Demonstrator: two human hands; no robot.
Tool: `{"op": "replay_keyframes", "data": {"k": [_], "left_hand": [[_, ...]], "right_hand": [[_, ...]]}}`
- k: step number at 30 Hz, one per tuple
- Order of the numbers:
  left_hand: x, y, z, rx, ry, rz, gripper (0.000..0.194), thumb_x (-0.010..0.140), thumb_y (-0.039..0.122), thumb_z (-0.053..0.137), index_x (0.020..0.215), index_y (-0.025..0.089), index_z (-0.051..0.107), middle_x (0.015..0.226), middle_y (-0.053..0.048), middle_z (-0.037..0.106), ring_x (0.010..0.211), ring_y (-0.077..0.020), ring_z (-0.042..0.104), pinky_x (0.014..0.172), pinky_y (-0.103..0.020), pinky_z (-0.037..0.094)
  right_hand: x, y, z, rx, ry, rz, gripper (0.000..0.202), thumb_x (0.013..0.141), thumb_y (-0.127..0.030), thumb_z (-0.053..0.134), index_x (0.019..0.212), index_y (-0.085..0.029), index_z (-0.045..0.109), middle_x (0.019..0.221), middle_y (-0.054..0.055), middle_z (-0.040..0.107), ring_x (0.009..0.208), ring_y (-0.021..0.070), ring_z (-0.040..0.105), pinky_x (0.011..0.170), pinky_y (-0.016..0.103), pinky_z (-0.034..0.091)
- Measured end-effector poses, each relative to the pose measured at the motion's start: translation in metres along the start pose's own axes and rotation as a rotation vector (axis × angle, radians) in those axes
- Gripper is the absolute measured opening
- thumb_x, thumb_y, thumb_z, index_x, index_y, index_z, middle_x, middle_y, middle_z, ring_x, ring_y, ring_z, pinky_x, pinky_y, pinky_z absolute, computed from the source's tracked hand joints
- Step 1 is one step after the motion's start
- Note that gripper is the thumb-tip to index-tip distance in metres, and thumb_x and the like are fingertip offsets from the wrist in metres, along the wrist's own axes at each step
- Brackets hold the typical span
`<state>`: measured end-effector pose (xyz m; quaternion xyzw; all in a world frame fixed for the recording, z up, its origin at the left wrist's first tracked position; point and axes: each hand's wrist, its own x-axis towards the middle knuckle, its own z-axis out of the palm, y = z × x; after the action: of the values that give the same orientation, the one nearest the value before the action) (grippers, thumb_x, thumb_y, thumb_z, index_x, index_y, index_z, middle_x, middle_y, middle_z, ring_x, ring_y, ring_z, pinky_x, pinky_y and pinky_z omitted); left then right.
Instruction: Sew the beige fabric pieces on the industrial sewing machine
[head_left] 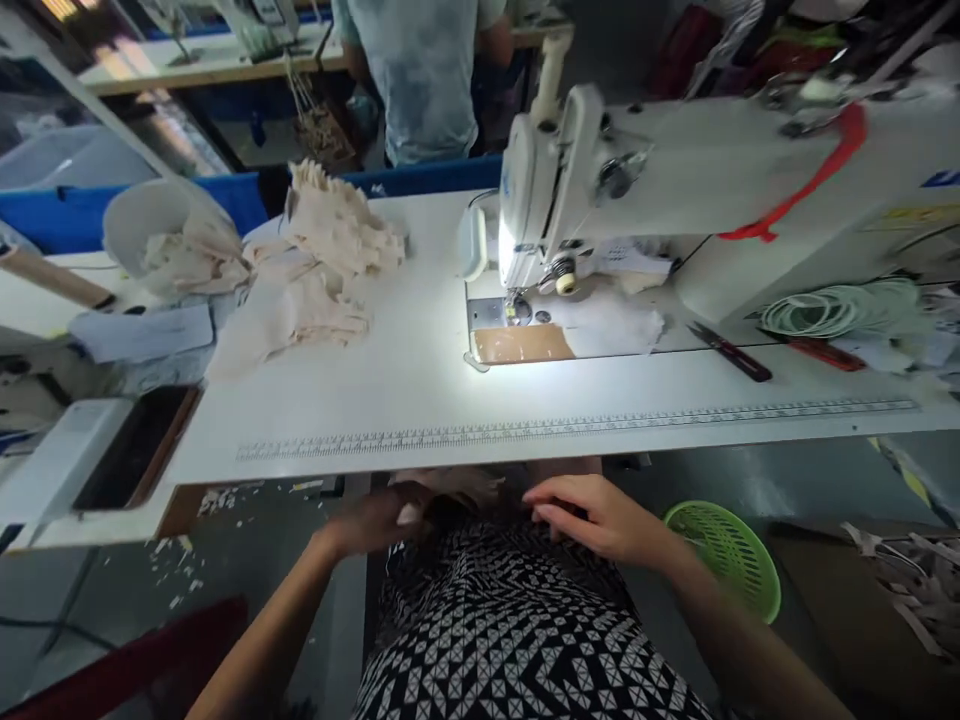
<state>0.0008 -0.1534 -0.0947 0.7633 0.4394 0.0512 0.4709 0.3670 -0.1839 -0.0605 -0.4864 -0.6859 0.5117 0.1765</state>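
Observation:
My left hand (pixel 382 520) is at my lap, just below the table's front edge. Its thumb and fingers are closed at the near end of a beige fabric piece (pixel 457 484), which lies in shadow and is partly hidden under the table. On the other side of my lap, my right hand (pixel 596 512) has its fingers bent and apart from the thumb, with nothing visible between them. Dark patterned cloth (pixel 502 610) covers my lap beneath both hands. A sewing machine (pixel 555 200) stands on the white table (pixel 390 380), its lamp lit over the needle.
Beige fabric pieces (pixel 330 240) are heaped at the table's left. Thread snips (pixel 731 352) and coiled pale cord (pixel 840 308) lie at the right. A phone (pixel 135 445) rests at the left edge. Below right stands a green basket (pixel 731 560). Another person (pixel 420 80) sits beyond the table.

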Motion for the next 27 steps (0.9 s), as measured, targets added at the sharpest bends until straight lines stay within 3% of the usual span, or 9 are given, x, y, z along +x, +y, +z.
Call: {"op": "replay_keyframes", "data": {"k": [1, 3, 5, 7, 9, 12, 17, 23, 27], "left_hand": [[0.001, 0.024, -0.006, -0.069, -0.107, 0.134, 0.04, 0.096, 0.057, 0.068, 0.123, 0.027, 0.075, 0.116, -0.01, 0.079, 0.101, -0.0277, 0.076, 0.082, -0.034, 0.062], [0.012, 0.077, -0.023, -0.18, -0.286, 0.402, 0.037, 0.1, 0.051, 0.066, 0.126, 0.026, 0.073, 0.117, -0.01, 0.079, 0.103, -0.0252, 0.076, 0.088, -0.034, 0.062], [0.035, 0.128, -0.041, -0.235, -0.321, 0.551, 0.03, 0.104, 0.044, 0.061, 0.124, 0.024, 0.073, 0.113, -0.01, 0.079, 0.1, -0.0222, 0.076, 0.091, -0.034, 0.063], [0.068, 0.166, -0.055, -0.217, -0.203, 0.62, 0.026, 0.107, 0.039, 0.056, 0.12, 0.024, 0.073, 0.111, -0.009, 0.078, 0.099, -0.0205, 0.075, 0.089, -0.033, 0.063], [0.108, 0.189, -0.061, -0.113, 0.036, 0.644, 0.025, 0.107, 0.034, 0.052, 0.12, 0.023, 0.071, 0.115, -0.011, 0.075, 0.104, -0.0215, 0.073, 0.088, -0.034, 0.064], [0.176, 0.198, -0.059, 0.074, 0.281, 0.603, 0.025, 0.105, 0.025, 0.05, 0.121, 0.019, 0.067, 0.119, -0.014, 0.071, 0.106, -0.0232, 0.072, 0.089, -0.037, 0.064], [0.264, 0.197, -0.051, 0.228, 0.528, 0.307, 0.025, 0.097, 0.017, 0.06, 0.122, 0.015, 0.063, 0.126, -0.018, 0.067, 0.112, -0.0289, 0.069, 0.095, -0.044, 0.061], [0.298, 0.205, -0.049, 0.269, 0.638, 0.233, 0.012, 0.102, 0.024, 0.061, 0.106, 0.014, 0.066, 0.126, -0.023, 0.066, 0.129, -0.0378, 0.055, 0.11, -0.053, 0.048], [0.304, 0.207, -0.047, 0.239, 0.689, 0.398, 0.011, 0.101, 0.02, 0.065, 0.091, 0.017, 0.067, 0.112, -0.015, 0.07, 0.121, -0.0308, 0.057, 0.108, -0.045, 0.048]], "right_hand": [[-0.004, -0.01, -0.02, -0.061, 0.027, -0.081, 0.038, 0.101, -0.052, 0.053, 0.106, -0.025, 0.079, 0.085, 0.004, 0.078, 0.063, 0.0174, 0.067, 0.062, 0.029, 0.054], [0.0, -0.021, -0.065, -0.263, 0.331, -0.147, 0.036, 0.104, -0.05, 0.051, 0.111, -0.028, 0.078, 0.086, 0.004, 0.078, 0.063, 0.018, 0.066, 0.061, 0.03, 0.052], [0.021, -0.021, -0.111, -0.484, 0.576, -0.138, 0.03, 0.103, -0.046, 0.055, 0.108, -0.028, 0.077, 0.094, 0.006, 0.079, 0.073, 0.021, 0.069, 0.067, 0.032, 0.052], [0.054, -0.014, -0.15, -0.672, 0.757, -0.089, 0.026, 0.102, -0.036, 0.053, 0.105, -0.025, 0.076, 0.103, 0.009, 0.078, 0.08, 0.0225, 0.07, 0.073, 0.034, 0.052], [0.086, -0.008, -0.177, -0.808, 0.8, -0.003, 0.025, 0.1, -0.026, 0.052, 0.106, -0.021, 0.075, 0.112, 0.012, 0.076, 0.088, 0.0238, 0.07, 0.079, 0.035, 0.051], [0.115, -0.004, -0.193, -0.902, 0.752, 0.095, 0.023, 0.098, -0.022, 0.053, 0.108, -0.02, 0.074, 0.117, 0.013, 0.074, 0.095, 0.0248, 0.07, 0.078, 0.034, 0.049], [0.115, -0.004, -0.185, -0.963, 0.715, 0.076, 0.022, 0.102, -0.029, 0.053, 0.109, -0.02, 0.072, 0.113, 0.013, 0.073, 0.086, 0.0237, 0.068, 0.066, 0.033, 0.041], [0.107, -0.005, -0.189, -1.069, 0.736, -0.025, 0.02, 0.1, -0.022, 0.052, 0.101, -0.018, 0.072, 0.108, 0.013, 0.074, 0.081, 0.024, 0.065, 0.068, 0.035, 0.04], [0.103, -0.005, -0.192, -1.019, 0.777, -0.15, 0.015, 0.098, -0.021, 0.056, 0.099, -0.019, 0.071, 0.107, 0.011, 0.074, 0.09, 0.0251, 0.066, 0.074, 0.034, 0.043]]}}
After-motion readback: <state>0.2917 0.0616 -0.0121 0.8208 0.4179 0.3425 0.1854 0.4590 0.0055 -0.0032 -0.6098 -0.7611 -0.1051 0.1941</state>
